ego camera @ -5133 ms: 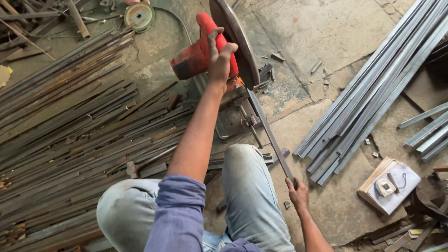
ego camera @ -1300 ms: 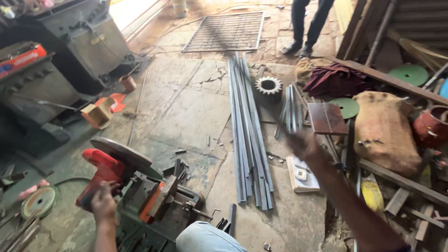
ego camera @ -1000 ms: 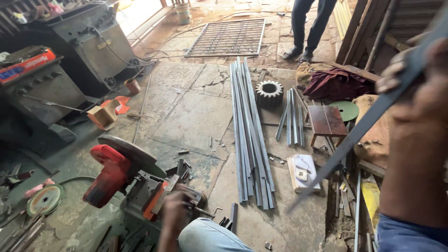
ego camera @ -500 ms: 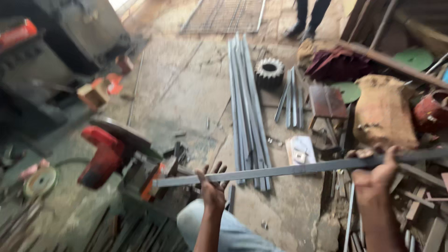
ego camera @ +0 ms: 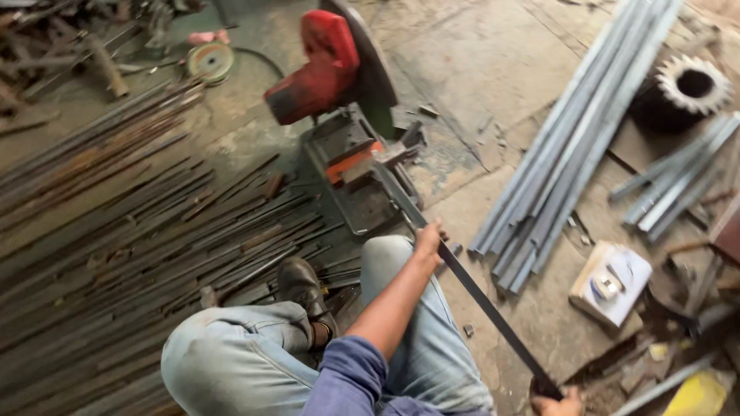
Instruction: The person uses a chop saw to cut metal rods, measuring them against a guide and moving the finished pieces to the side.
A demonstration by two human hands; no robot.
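I sit on the floor in jeans behind a red chop saw with a dark blade guard. A long dark flat steel bar runs from the saw's vise diagonally down to the right. My left hand grips the bar at its middle, just past my knee. My right hand holds the bar's near end at the bottom edge, only partly in view. My shoe rests by the saw's base.
A wide pile of rusty rods covers the floor on the left. A bundle of grey steel sections lies to the right, with a toothed gear, shorter sections and a small cardboard box. A cutting disc lies behind the saw.
The view swung from the workshop floor back down to the saw. The bar, held level in the air in both hands, now has its far end at the saw's vise.
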